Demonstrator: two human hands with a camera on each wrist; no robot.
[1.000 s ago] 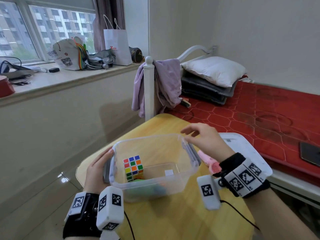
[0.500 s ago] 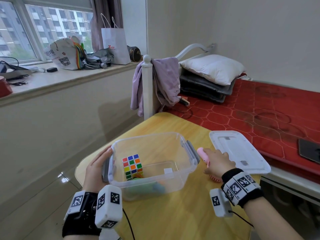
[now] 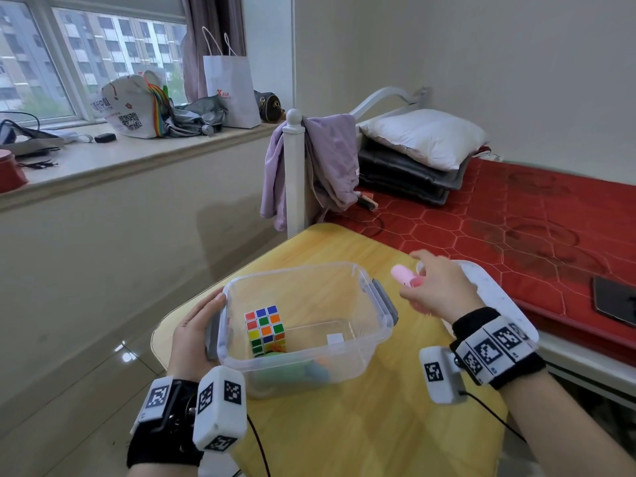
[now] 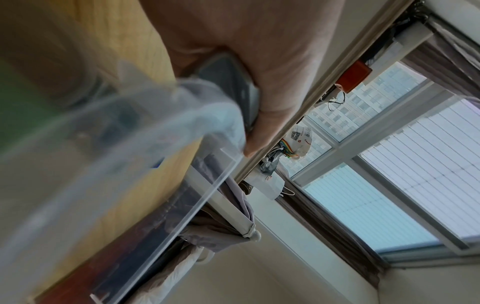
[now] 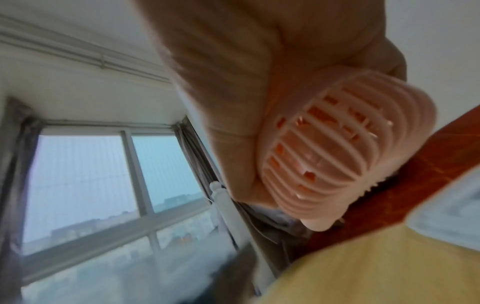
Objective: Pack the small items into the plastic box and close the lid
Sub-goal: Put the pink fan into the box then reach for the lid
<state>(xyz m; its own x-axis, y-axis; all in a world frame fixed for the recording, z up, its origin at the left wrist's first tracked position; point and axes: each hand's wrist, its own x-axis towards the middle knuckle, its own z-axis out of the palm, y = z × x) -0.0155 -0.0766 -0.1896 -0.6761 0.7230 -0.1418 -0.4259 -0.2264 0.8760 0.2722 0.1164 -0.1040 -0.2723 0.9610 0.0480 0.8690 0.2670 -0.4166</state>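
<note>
A clear plastic box [image 3: 364,315] with grey latches stands open on the yellow table [image 3: 361,425]. Inside it sit a colourful puzzle cube [image 3: 264,330] and a green item [image 3: 292,371] on the bottom. My left hand [image 3: 194,333] holds the box's left end, its palm and fingers round the grey latch [image 4: 233,86]. My right hand [image 3: 437,290] grips a small pink fan [image 3: 402,274], lifted off the table just right of the box. The fan's slatted head [image 5: 345,152] fills the right wrist view. The white lid [image 3: 499,301] lies flat behind my right hand.
A bed with a red mattress [image 3: 516,218] borders the table on the right, with a dark phone [image 3: 616,299] on it. A white bedpost [image 3: 294,173] draped in purple cloth stands beyond the table. The window sill [image 3: 137,156] holds bags.
My right hand dropped from above the box's right rim to the pink fan on the table, took hold of it and has now lifted it. The left hand stayed on the box.
</note>
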